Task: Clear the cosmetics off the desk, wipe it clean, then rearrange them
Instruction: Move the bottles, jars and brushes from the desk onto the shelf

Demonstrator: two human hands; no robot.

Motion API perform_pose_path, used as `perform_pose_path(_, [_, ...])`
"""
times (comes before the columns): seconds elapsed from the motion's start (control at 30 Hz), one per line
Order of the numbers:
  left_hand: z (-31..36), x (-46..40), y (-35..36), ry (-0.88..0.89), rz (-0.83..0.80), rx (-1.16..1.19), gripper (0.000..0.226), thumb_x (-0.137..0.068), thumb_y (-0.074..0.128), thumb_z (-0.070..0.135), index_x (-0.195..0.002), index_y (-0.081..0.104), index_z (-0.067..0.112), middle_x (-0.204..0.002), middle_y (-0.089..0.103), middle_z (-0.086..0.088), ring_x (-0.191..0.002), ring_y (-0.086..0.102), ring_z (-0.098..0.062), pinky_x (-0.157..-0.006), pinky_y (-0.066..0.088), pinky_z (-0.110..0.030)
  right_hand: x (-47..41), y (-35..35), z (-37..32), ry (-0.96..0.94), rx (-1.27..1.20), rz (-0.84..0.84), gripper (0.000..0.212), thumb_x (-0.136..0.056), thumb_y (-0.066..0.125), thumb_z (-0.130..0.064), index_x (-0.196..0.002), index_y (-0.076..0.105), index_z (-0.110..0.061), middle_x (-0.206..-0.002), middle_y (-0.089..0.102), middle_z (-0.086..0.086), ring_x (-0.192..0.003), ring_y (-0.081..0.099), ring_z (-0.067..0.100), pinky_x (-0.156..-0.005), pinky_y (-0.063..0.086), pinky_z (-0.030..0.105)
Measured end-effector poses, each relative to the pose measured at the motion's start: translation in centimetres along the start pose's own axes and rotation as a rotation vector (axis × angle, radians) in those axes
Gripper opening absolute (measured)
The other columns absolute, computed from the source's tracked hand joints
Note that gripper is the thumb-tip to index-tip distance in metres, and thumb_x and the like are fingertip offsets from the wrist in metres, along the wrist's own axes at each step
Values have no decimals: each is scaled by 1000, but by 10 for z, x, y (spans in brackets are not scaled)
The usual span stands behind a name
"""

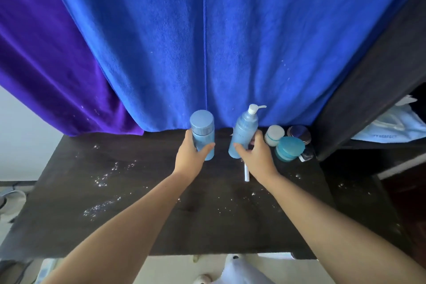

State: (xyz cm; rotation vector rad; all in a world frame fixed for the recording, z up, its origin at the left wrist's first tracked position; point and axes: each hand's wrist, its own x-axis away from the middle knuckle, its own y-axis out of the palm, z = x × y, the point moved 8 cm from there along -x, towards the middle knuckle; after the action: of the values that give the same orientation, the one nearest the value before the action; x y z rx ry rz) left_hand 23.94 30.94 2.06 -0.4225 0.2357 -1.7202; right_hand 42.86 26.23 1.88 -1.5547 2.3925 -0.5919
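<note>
With white specks on the dark desk (161, 214), the clearing step looks underway: the left hand (191, 157) grips a capped bottle (202, 134), the right hand (258, 157) a pump bottle (243, 131), both near the desk's back edge, next needing lifting away.

On the table (138, 214), a capped bottle (202, 134) stands left of a pump bottle (243, 134). Right of them, three jars (289, 147) cluster at the back corner. A towel (207, 41) hangs behind; a shelf (391, 140) sits right.
</note>
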Motion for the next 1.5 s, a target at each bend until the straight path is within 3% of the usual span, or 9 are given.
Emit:
perform_pose_path(0.1, [41, 12, 0, 121, -62, -38, 35, -80, 68, 26, -105, 44, 22, -104, 61, 2, -97, 59, -18, -86, 48, -37, 20, -42, -28, -57, -43, 90, 31, -80, 68, -14, -100, 45, -17, -85, 59, -5, -82, 59, 14, -70, 45, 17])
perform_pose_path(0.23, [111, 37, 22, 293, -167, -35, 33, -82, 67, 27, -106, 45, 19, -96, 59, 8, -89, 56, -16, -78, 45, -28, 54, -119, -48, -96, -62, 249, 38, -80, 68, -16, -113, 49, -15, -92, 60, -7, -87, 58, 10, -72, 45, 19])
perform_pose_path(0.37, [185, 75, 65, 469, -275, 45, 34, -82, 68, 25, -109, 48, 18, -100, 62, 8, -90, 59, -10, -82, 50, -32, 92, -210, -56, -126, -105, 435, 41, -81, 68, -14, -117, 49, -19, -95, 63, -7, -86, 62, 2, -71, 48, 6])
perform_pose_path(0.43, [222, 99, 93, 539, -374, 107, 33, -81, 69, 21, -107, 48, 20, -96, 62, 12, -77, 59, 3, -72, 52, -25, 109, -256, -63, -143, -79, 530, 38, -82, 67, -15, -115, 49, -23, -90, 60, -15, -79, 59, -4, -66, 43, 1])
perform_pose_path(0.53, [273, 139, 138, 637, -540, 161, 33, -82, 68, 21, -108, 48, 24, -91, 63, 10, -63, 58, 2, -58, 49, -19, 126, -324, -73, -181, -73, 622, 46, -85, 65, -19, -126, 45, -23, -104, 57, -15, -88, 57, -3, -78, 43, 8])
perform_pose_path(0.67, [343, 178, 194, 811, -592, 189, 41, -82, 67, 20, -115, 44, 27, -101, 56, 25, -88, 55, 16, -72, 42, -2, 126, -413, -82, -244, -26, 736, 40, -85, 65, -19, -121, 48, -19, -107, 57, -12, -98, 55, 3, -69, 43, 1])
perform_pose_path(0.77, [388, 174, 232, 839, -543, 219, 40, -82, 67, 25, -114, 43, 30, -101, 54, 26, -91, 50, 21, -72, 41, 0, 100, -464, -77, -252, 23, 738, 37, -84, 66, -23, -117, 52, -17, -107, 62, -5, -99, 59, 13, -74, 43, 13])
perform_pose_path(1.13, [453, 71, 318, 631, -109, 135, 54, -80, 69, 33, -125, 44, 17, -122, 57, -2, -104, 54, -12, -87, 48, -31, -43, -518, -68, -242, 158, 511, 45, -86, 63, -29, -124, 47, -12, -120, 61, 5, -106, 59, 21, -85, 48, 31])
perform_pose_path(1.5, [454, 28, 348, 592, -12, 115, 52, -82, 66, 34, -127, 45, 19, -124, 56, 0, -112, 53, -14, -88, 46, -30, -96, -522, -52, -245, 137, 518, 49, -85, 64, -30, -126, 45, -13, -123, 59, 7, -110, 58, 23, -89, 52, 40])
